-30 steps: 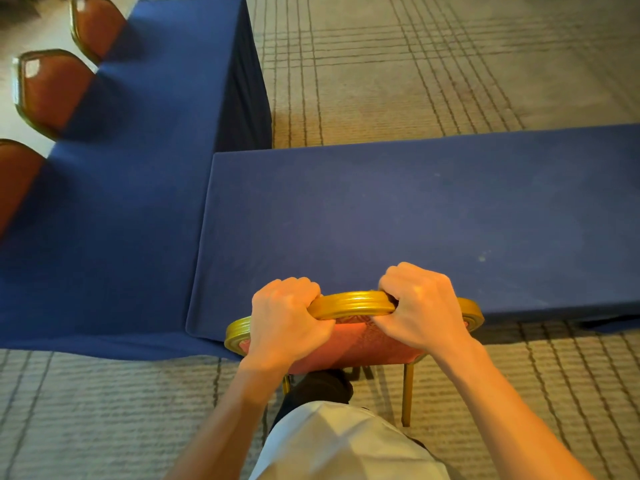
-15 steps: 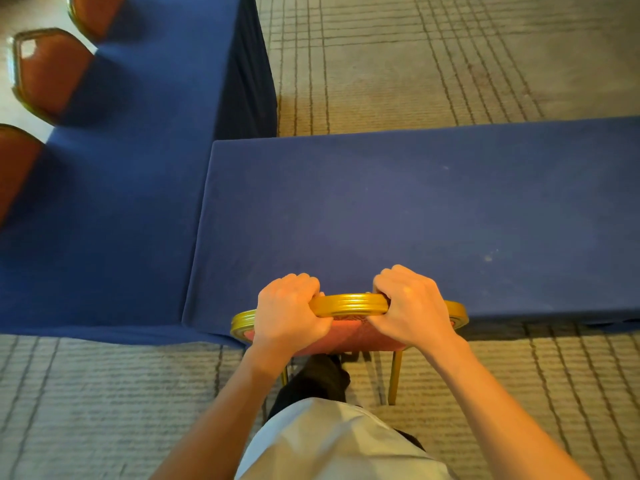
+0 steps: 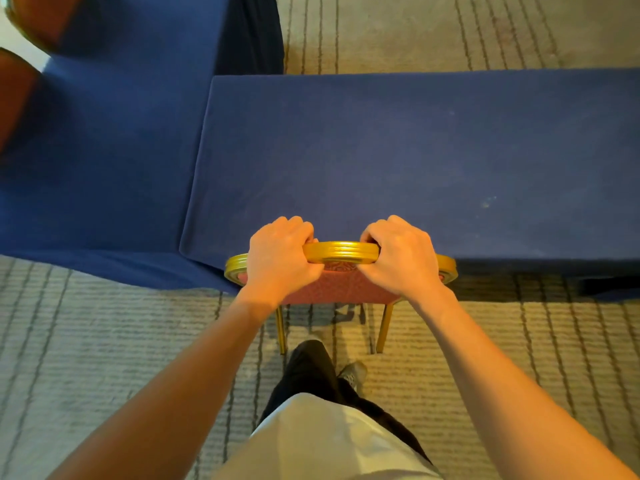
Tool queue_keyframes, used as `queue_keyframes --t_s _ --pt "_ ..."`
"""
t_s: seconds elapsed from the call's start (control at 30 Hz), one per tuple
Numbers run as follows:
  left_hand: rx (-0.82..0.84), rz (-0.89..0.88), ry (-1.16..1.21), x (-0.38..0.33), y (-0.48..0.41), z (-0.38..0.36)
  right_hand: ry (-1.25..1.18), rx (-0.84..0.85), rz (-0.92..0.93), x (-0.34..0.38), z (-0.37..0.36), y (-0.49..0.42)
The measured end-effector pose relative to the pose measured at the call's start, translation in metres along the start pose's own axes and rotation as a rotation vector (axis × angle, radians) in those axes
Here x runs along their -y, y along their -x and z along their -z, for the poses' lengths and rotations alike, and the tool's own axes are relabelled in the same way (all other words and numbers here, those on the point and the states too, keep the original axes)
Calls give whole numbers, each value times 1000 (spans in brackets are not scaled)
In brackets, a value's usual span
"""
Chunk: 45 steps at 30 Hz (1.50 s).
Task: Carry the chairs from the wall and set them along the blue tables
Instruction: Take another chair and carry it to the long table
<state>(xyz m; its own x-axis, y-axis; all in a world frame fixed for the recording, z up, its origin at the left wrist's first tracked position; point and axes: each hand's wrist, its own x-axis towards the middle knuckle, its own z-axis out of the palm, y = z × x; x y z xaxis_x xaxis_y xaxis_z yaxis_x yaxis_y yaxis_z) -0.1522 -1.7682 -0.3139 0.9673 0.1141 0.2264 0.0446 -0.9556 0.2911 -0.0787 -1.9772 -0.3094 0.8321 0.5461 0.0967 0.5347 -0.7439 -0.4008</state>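
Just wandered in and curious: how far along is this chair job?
Done: two chairs already stand along the left table. In hand: left hand and right hand grip the gold top of a third chair at the near table. Left: its edge to the right shows no chair yet, so likely more trips.

The chair (image 3: 341,252) now shows both rear legs (image 3: 281,327) on the carpet (image 3: 104,341), and the arms stretch further forward than before.

Beige carpet (image 3: 450,29), dark lines across it
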Motion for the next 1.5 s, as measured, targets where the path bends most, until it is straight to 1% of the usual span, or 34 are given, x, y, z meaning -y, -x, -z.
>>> queue_keyframes --t_s 0.1,0.23,0.4,0.5,0.63,0.77,0.83,0.93,1.0,1.03,1.13,1.23,1.33,1.43,1.5 --pt "17 -10 -2 -1 23 -4 39 60 0 5 -5 21" --pt "103 13 14 -6 59 -8 48 187 1 11 -12 51" --pt "323 16 112 -11 111 -6 36 294 31 20 -26 104" --pt "404 20 142 -18 148 -7 52 333 34 25 -37 142" --pt "435 -37 183 -26 200 -17 1 369 41 34 -54 193" --pt "454 -45 178 -37 249 -26 34 415 -4 42 -69 241" --pt "442 -20 160 -38 266 -27 28 389 -1 47 -75 256" --pt "436 11 166 -39 268 -25 35 327 13 55 -77 257" --pt "452 -2 179 -40 266 -21 42 327 -8 58 -74 258" --pt "458 -5 183 -40 267 -19 8 321 -37 58 -73 262" --pt "412 41 220 -42 275 -18 -142 228 -104 61 -72 284" --pt "344 108 319 -41 292 -14 -226 139 -147 69 -75 308" --pt "269 125 400 -40 310 -13 -410 58 -255 80 -73 323" --pt "196 247 576 -48 328 -9 -629 -64 -382 95 -69 338" --pt "88 362 674 -59 341 -4 -769 -136 -472 105 -68 348"
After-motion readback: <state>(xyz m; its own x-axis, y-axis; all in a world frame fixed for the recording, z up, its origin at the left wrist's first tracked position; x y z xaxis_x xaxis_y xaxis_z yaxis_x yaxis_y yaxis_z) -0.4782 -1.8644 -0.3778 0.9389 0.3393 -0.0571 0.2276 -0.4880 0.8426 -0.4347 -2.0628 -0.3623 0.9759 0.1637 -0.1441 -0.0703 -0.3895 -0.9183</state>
